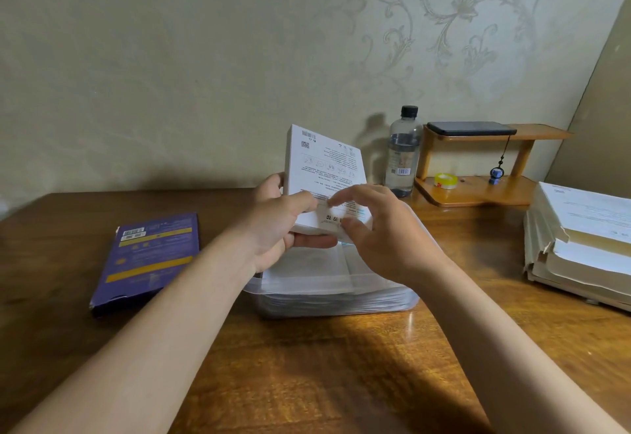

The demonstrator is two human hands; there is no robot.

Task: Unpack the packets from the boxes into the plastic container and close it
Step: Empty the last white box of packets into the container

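Note:
A white printed box [322,167] is held upright and tilted above the clear plastic container [375,300] at the middle of the table. My left hand [276,225] grips the box's lower left side, thumb on its face and fingers underneath. My right hand [379,228] pinches a white packet or flap [329,220] at the box's lower open end; which of the two it is I cannot tell. White packets [307,273] lie inside the container. A flat purple box [150,259] lies on the table to the left.
A water bottle [403,153] stands behind the container. To the right, a small wooden shelf [478,191] carries a phone [471,128], a yellow tape roll [445,180] and a blue charm. A stack of papers [580,245] fills the table's right edge.

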